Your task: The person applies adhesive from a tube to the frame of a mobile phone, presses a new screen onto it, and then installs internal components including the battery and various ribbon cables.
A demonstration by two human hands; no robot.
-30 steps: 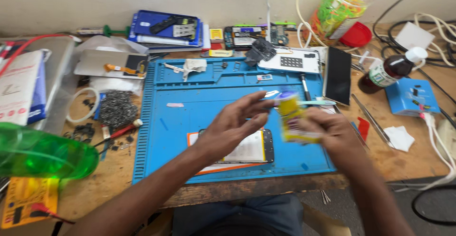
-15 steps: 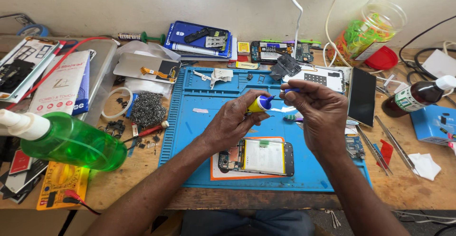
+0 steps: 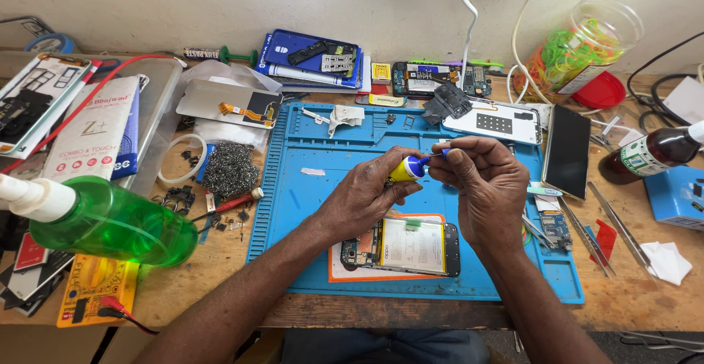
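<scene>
Above a blue work mat (image 3: 308,210) on a cluttered wooden desk (image 3: 220,291), a person's left hand (image 3: 363,199) holds a small yellow tube (image 3: 402,170) with its blue cap end (image 3: 416,164) turned to the right, its long axis lying nearly level and tipped slightly upward toward the right hand (image 3: 484,184). The left fingers (image 3: 385,164) are clamped round the tube's body; the right fingertips (image 3: 451,157) are pressed together on the thin tip at the cap end. Compared with half a second earlier, both hands sit in much the same place over the mat, the tube pointing the same way and the grip unchanged. Just below the hands an opened phone (image 3: 402,245) lies flat on the mat, back off, its long axis running left to right. A green spray bottle (image 3: 103,221) lies on its side at the desk's left edge, well apart from the hands.
</scene>
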